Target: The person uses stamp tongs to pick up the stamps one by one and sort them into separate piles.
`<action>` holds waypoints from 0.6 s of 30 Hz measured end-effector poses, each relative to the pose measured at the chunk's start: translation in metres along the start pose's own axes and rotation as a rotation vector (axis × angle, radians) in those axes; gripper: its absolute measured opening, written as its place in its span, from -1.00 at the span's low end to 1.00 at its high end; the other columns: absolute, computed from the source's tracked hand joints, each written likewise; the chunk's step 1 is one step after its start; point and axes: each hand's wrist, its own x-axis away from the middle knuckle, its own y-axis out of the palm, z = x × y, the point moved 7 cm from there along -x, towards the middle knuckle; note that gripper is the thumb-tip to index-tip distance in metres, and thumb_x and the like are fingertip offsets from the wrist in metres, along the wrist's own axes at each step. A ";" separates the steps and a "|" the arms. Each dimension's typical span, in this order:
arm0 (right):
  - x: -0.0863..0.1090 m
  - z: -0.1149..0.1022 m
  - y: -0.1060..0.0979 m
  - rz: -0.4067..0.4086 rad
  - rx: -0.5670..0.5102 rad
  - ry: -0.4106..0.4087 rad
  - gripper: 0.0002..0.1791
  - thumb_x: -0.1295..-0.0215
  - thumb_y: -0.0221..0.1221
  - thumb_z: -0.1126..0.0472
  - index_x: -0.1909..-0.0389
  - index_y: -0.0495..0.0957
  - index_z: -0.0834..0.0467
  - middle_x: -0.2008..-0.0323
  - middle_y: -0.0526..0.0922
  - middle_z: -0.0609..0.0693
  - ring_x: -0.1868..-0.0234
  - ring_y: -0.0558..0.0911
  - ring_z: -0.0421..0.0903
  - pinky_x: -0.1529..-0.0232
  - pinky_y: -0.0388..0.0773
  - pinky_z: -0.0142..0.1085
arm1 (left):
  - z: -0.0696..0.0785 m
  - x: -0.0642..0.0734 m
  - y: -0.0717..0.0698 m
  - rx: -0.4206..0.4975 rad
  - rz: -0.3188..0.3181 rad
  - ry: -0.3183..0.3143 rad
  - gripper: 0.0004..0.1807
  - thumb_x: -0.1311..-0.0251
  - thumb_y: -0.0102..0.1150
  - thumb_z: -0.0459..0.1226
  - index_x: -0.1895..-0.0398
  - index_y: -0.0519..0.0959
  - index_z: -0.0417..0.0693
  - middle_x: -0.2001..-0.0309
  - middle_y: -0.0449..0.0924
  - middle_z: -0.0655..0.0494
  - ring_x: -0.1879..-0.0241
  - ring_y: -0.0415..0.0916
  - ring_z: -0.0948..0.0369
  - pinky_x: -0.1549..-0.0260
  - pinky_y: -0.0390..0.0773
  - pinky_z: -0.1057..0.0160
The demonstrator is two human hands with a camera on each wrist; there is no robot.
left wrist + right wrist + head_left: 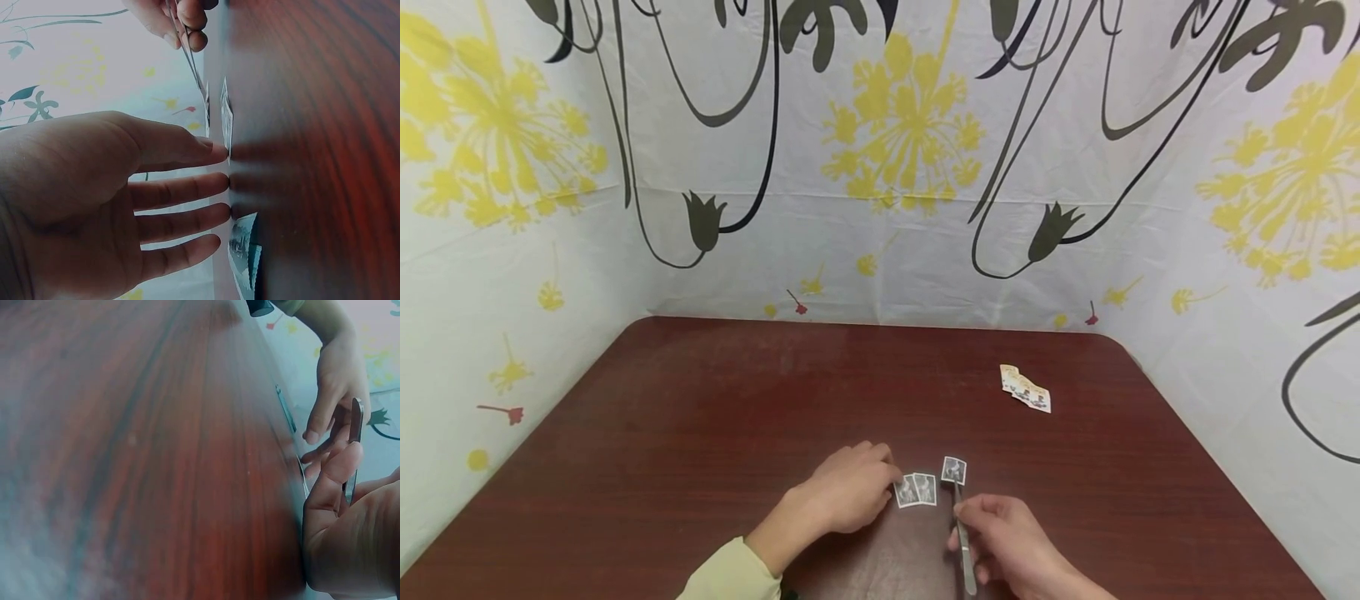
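Observation:
My right hand (1007, 537) pinches a pair of metal tweezers (965, 550) whose tips meet a small black-and-white stamp (954, 470) with a white border. Just left of it, two similar stamps (926, 489) lie overlapping on the table. The fingers of my left hand (850, 487) reach down to the left edge of that pair. Seen from the left wrist, those fingers are extended, and the index fingertip touches or nearly touches a stamp (227, 119). More stamps (242, 250) with toothed edges lie by the little finger, hidden from the head view.
A dark red-brown wooden table (737, 400) carries everything. Farther back on the right lies an overlapping group of cream and orange stamps (1026, 389). A white cloth (880, 250) with yellow and grey plant prints hangs around the table's far and side edges.

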 end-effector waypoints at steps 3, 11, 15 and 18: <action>0.000 0.000 -0.003 0.020 -0.006 -0.004 -0.80 -0.47 0.13 0.21 0.15 0.54 0.31 0.50 0.69 -0.04 0.63 0.50 -0.24 0.63 0.47 -0.39 | 0.000 -0.001 0.000 -0.001 0.001 0.002 -0.78 -0.36 0.25 -0.26 0.04 0.79 0.16 0.01 0.66 0.24 0.04 0.58 0.20 0.03 0.63 0.11; -0.003 -0.001 -0.010 0.058 -0.011 0.003 -0.78 -0.48 0.13 0.21 0.11 0.56 0.33 0.49 0.70 -0.02 0.65 0.49 -0.24 0.64 0.47 -0.39 | -0.001 -0.001 -0.001 -0.008 0.016 0.012 -0.79 -0.35 0.25 -0.26 0.06 0.79 0.14 0.04 0.68 0.23 0.08 0.60 0.21 0.08 0.64 0.13; -0.004 -0.001 -0.014 0.073 -0.016 0.004 -0.77 -0.49 0.13 0.21 0.09 0.56 0.34 0.49 0.70 -0.03 0.65 0.49 -0.24 0.64 0.46 -0.39 | -0.001 -0.001 -0.001 -0.016 0.029 0.022 -0.80 -0.35 0.25 -0.27 0.08 0.79 0.14 0.05 0.69 0.24 0.09 0.61 0.21 0.08 0.65 0.15; -0.004 -0.001 -0.016 0.081 -0.024 0.004 -0.77 -0.49 0.12 0.21 0.08 0.56 0.34 0.48 0.70 -0.03 0.63 0.49 -0.24 0.63 0.46 -0.40 | -0.002 -0.001 -0.002 -0.016 0.037 0.023 -0.81 -0.34 0.26 -0.28 0.10 0.79 0.14 0.07 0.70 0.25 0.08 0.63 0.22 0.09 0.66 0.16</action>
